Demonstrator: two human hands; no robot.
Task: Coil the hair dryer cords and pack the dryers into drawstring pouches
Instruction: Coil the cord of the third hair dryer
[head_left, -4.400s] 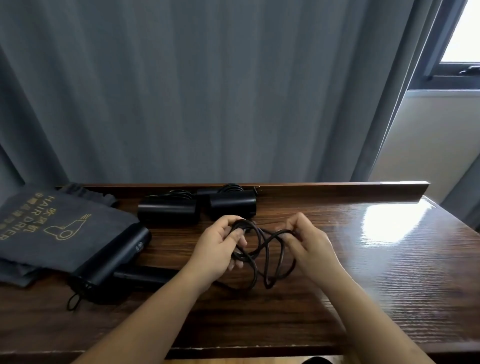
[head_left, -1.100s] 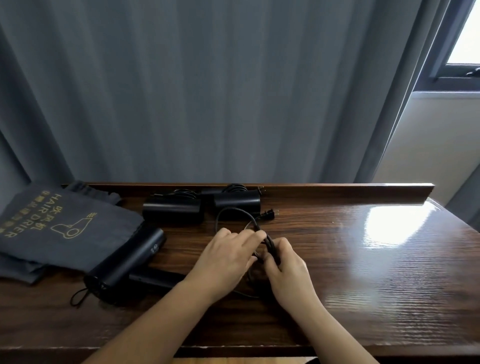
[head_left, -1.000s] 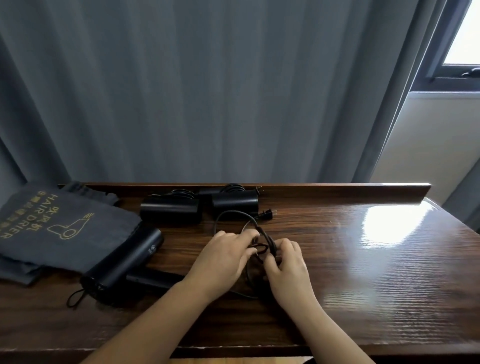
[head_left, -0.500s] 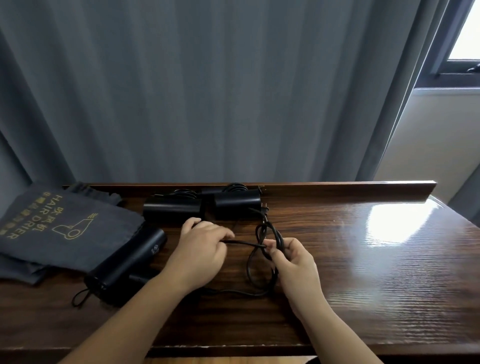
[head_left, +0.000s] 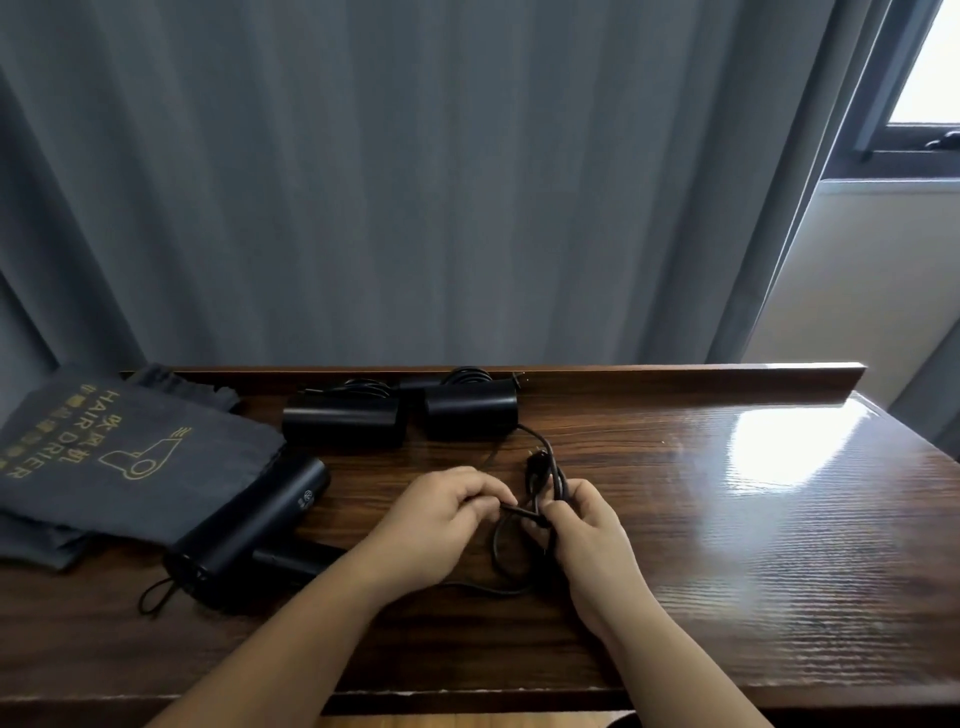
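Both hands work over the middle of the dark wooden tabletop (head_left: 727, 545). The left hand (head_left: 441, 525) has its fingers curled and its grip pinched tight on a strand of the black cord (head_left: 498, 551), the strand running across to the right. The right hand (head_left: 587, 525) has its grip closed around the gathered loops of the same cord, with the plug (head_left: 535, 470) sticking up just above its fingers. A loose loop of cord hangs below the two hands and lies on the wood, trailing left under the left wrist toward the nearest hair dryer (head_left: 244, 525). That dryer lies on its side at the left, its barrel partly resting on a stack of grey drawstring pouches (head_left: 119, 457) printed with gold lettering and a dryer picture. Two more black dryers (head_left: 343, 423) (head_left: 470, 413) sit side by side at the back edge of the tabletop, with bundled cords behind them. A grey curtain (head_left: 415, 182) hangs behind.
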